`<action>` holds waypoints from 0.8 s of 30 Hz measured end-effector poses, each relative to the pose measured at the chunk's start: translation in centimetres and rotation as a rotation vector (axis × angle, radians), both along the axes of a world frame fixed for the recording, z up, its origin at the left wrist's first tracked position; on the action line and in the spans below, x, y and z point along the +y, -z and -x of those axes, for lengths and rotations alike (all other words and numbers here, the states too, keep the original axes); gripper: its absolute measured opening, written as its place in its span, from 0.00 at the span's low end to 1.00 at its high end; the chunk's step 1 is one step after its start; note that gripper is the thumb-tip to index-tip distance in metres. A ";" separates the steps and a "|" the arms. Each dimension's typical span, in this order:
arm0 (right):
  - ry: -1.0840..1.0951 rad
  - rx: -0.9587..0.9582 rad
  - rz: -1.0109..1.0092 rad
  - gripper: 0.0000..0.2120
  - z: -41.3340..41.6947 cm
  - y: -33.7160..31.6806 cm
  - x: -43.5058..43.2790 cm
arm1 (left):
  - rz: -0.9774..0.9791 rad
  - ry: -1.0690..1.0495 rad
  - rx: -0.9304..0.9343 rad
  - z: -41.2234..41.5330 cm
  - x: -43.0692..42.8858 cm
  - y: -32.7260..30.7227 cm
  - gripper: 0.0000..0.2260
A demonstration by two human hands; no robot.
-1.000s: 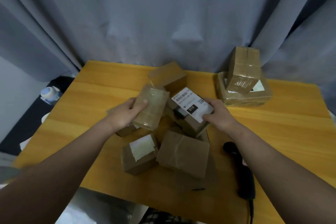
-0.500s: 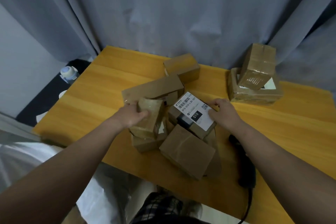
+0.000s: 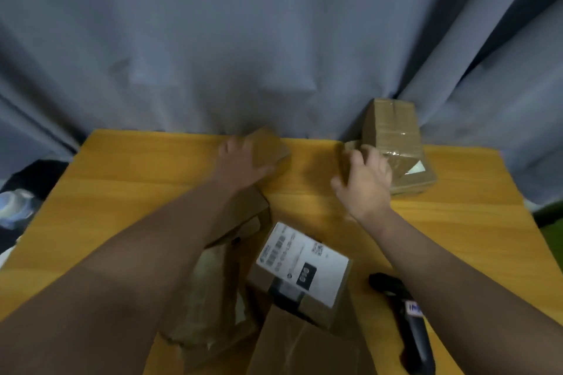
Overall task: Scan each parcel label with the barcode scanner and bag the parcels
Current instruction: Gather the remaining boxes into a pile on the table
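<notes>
Your labelled parcel (image 3: 301, 268) lies label-up near you, the scanner (image 3: 406, 326) just beside it. Your left hand (image 3: 240, 164) covers a far box (image 3: 271, 149), and your right hand (image 3: 365, 183) meets the stacked boxes (image 3: 416, 181); blur hides both grips. Tug there and the top box (image 3: 391, 125) may topple.

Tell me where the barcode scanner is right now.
In the head view the barcode scanner lies on the table at lower right, just right of the white-labelled parcel, with neither hand on it.
</notes>
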State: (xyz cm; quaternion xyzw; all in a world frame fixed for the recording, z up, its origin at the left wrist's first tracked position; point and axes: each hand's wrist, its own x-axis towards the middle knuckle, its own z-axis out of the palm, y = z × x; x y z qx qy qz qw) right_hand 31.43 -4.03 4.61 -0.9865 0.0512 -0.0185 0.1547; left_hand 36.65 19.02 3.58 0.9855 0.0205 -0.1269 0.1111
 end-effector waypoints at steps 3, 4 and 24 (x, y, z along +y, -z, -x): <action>0.000 0.060 0.266 0.37 -2.7 0.5 -0.8 | -0.105 -0.012 0.157 -4.0 0.2 2.4 0.50; 0.004 0.058 0.321 0.40 -3.4 0.6 -1.2 | -0.116 -0.013 0.215 -4.8 0.2 3.0 0.52; 0.300 0.070 -0.728 0.33 -1.5 0.5 -13.0 | 0.983 -0.263 0.548 -1.7 -15.1 0.2 0.43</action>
